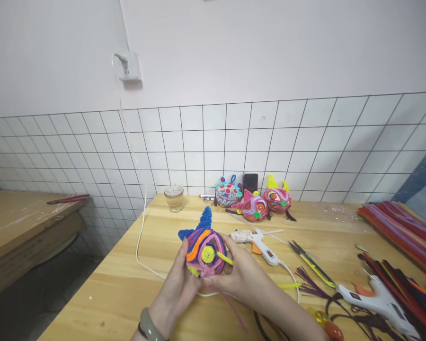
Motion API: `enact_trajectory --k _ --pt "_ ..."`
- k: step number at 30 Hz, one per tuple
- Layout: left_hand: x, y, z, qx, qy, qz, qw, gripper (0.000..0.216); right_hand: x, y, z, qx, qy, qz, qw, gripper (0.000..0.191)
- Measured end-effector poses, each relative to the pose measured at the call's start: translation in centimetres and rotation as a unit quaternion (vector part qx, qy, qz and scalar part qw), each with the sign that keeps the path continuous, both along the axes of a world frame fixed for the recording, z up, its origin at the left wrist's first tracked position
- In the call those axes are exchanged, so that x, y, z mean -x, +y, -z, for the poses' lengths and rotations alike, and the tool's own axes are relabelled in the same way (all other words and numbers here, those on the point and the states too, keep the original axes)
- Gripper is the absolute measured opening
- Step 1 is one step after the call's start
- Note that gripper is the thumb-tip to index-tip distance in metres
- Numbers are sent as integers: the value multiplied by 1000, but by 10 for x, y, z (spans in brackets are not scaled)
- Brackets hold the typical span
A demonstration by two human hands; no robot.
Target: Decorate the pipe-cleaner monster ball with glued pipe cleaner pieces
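Note:
My left hand (179,288) is closed around the left side of a round pipe-cleaner ornament (200,244), thumb along its edge. The ornament is striped blue, orange, pink and purple, with blue horn-like pieces (205,219) rising from its top left and a yellow coil on its front. My right hand (244,271) grips its right side, thumb at the lower edge. A short yellow pipe cleaner (225,258) reaches from the ornament's front to my right fingers; whether they pinch it, I cannot tell. From below hangs a thin pink strand (234,312).
Three finished-looking ornaments (254,208) and a phone (250,182) stand by the tiled wall. A lidded jar (173,199) is at back left. Right of my hands lie a white glue gun (264,247), a yellow-black cutter (312,265), a second glue gun (379,303) and pipe-cleaner bundles (404,237).

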State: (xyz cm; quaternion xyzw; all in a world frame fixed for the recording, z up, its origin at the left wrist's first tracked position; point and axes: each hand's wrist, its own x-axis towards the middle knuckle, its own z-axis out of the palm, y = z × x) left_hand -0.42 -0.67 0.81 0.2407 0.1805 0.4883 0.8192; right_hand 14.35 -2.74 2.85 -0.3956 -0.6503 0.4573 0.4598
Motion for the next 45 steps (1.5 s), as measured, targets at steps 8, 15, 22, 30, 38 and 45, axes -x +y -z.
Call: enact_trajectory --k 8,15,22,30,38,45 --pt "37 12 -24 -159 471 -37 867 59 -28 9 -13 -61 -136 12 989 73" --pt "45 12 -20 -330 503 -250 758 66 -35 8 -15 -60 -256 -23 965 79" --pt "36 -1 -19 -371 489 -32 789 115 -33 3 -22 -82 -290 -77 950 75" --pt "43 1 -19 -358 460 49 811 89 -37 5 -18 -82 -302 -120 942 79" --pt "40 12 -17 -307 383 -68 868 95 -41 4 -26 -16 -333 39 942 78" --pt "48 28 -15 -216 425 -338 812 81 -50 -12 -45 51 -488 60 869 33"
